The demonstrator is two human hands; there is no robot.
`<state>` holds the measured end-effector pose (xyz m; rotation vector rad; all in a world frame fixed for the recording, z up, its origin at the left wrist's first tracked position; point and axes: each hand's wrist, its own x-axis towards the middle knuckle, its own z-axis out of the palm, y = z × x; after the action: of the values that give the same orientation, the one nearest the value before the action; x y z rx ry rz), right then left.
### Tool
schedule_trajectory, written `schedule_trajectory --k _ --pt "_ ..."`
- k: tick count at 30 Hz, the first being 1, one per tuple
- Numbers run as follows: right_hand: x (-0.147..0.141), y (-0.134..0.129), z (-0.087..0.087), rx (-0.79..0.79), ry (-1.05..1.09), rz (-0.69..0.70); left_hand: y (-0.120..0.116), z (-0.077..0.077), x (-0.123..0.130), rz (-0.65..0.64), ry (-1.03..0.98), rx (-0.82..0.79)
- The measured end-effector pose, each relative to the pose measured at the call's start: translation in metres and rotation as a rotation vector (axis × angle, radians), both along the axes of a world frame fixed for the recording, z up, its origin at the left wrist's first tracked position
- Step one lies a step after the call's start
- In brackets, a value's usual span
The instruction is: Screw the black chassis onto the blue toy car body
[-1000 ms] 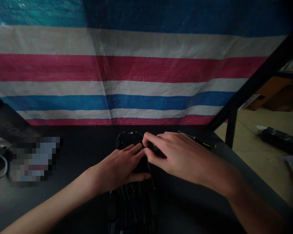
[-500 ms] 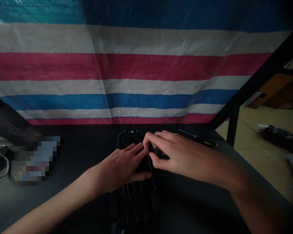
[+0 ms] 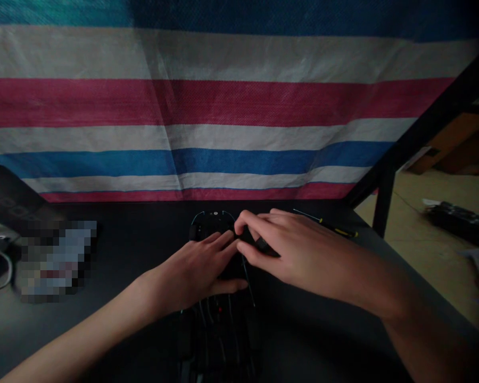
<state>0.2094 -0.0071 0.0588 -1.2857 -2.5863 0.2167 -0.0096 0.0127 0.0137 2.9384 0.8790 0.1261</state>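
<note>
A dark car-like model with wheels [image 3: 219, 335] lies lengthwise on the black table, a small red light near its middle. Across its upper part rests my left hand [image 3: 199, 268], fingers closed around the body and thumb toward the right edge. My right hand [image 3: 279, 242] is at the model's upper right side, thumb and fingers pinched round a small black part, which is mostly hidden by the fingers. The fingertips of both hands nearly meet. What exactly the small part is cannot be made out.
A yellow and black screwdriver [image 3: 335, 227] lies beyond my right hand. At the left are a blurred flat object [image 3: 66, 260], a dark box-like shape and a white cable [image 3: 11, 263]. A striped sheet [image 3: 223, 101] hangs behind the table [image 3: 135, 234]; a black frame stands right.
My right thumb has moved up and in toward the fingers, closing the gap between them. The left hand stays on the model. The view has shifted slightly.
</note>
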Motion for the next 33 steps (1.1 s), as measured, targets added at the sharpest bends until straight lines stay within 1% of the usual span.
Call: schedule_trajectory --k 2,5,7,9,12,14,17,19,21,23,27,31,33 --pt "0.000 0.002 -0.002 0.019 -0.019 -0.008 -0.001 0.000 0.000 0.013 0.001 0.008" --pt "-0.001 0.003 -0.001 0.014 0.050 0.086 -0.001 -0.001 0.000 0.010 0.008 0.006" --pt "-0.002 0.003 -0.001 0.016 0.100 0.112 0.000 -0.002 -0.001 0.001 0.012 -0.002" --pt "-0.002 0.004 -0.002 0.031 0.092 0.068 0.000 -0.003 -0.001 -0.006 0.014 -0.001" --pt "0.000 0.005 -0.006 0.059 0.020 -0.001 0.000 -0.003 -0.001 0.002 0.012 0.017" --pt "0.001 0.006 -0.006 0.067 0.014 0.027 0.000 -0.003 -0.001 0.010 0.014 0.016" --pt "-0.002 0.003 -0.003 0.048 0.066 0.082 0.001 -0.003 0.000 -0.005 0.020 -0.021" --pt "-0.005 0.001 0.000 0.018 0.067 0.058 0.002 -0.002 0.000 -0.017 0.008 -0.037" --pt "-0.009 0.000 0.002 -0.003 0.035 0.000 0.002 -0.001 0.000 -0.012 0.000 -0.040" --pt "-0.011 -0.001 0.002 0.007 0.028 -0.036 0.002 0.000 0.001 -0.003 0.011 -0.051" --pt "-0.013 -0.001 0.002 0.014 0.070 -0.011 0.001 0.001 0.001 -0.015 0.008 -0.068" --pt "-0.012 0.001 0.002 -0.011 0.008 -0.029 0.001 -0.002 0.000 -0.003 0.024 -0.029" --pt "-0.012 0.002 0.001 -0.003 0.016 -0.006 0.001 -0.004 -0.001 -0.003 0.025 -0.037"
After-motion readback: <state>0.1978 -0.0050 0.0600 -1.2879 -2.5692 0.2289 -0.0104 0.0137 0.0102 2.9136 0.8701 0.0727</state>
